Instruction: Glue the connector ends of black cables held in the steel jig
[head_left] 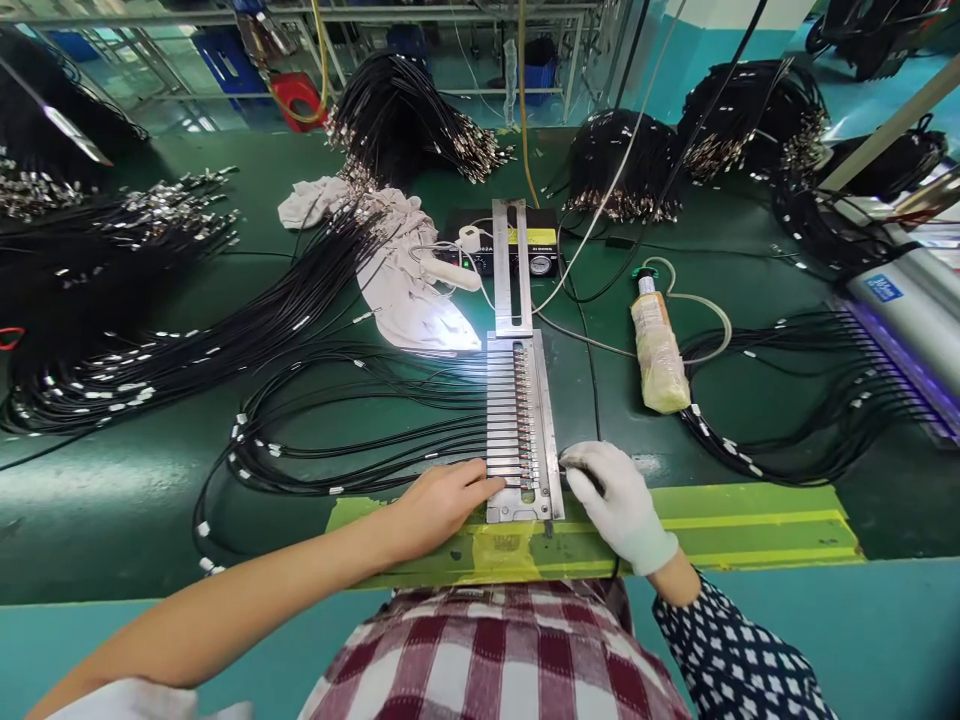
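Observation:
A metal holding jig (551,430) lies in front of me, with several thin black cables (420,430) laid side by side across it. Their small metal end connectors (523,400) line up along its slot. My bare left hand (442,505) is at the jig's lower left edge, its thumb and forefinger closed on a cable at the lowest row. On the other side, my right hand (616,500) in a white glove has curled fingers against the jig's right edge. Whatever those fingers pinch is too small to make out. A slotted metal bar (512,265) stretches away beyond the jig.
Right of the jig lies a wrapped dispensing bottle (658,350) with a tube. A black control box (540,262), a bright light and a white cloth (390,270) sit behind. Cable bundles (420,110) crowd the back and left; a silver machine (911,300) with purple light stands right.

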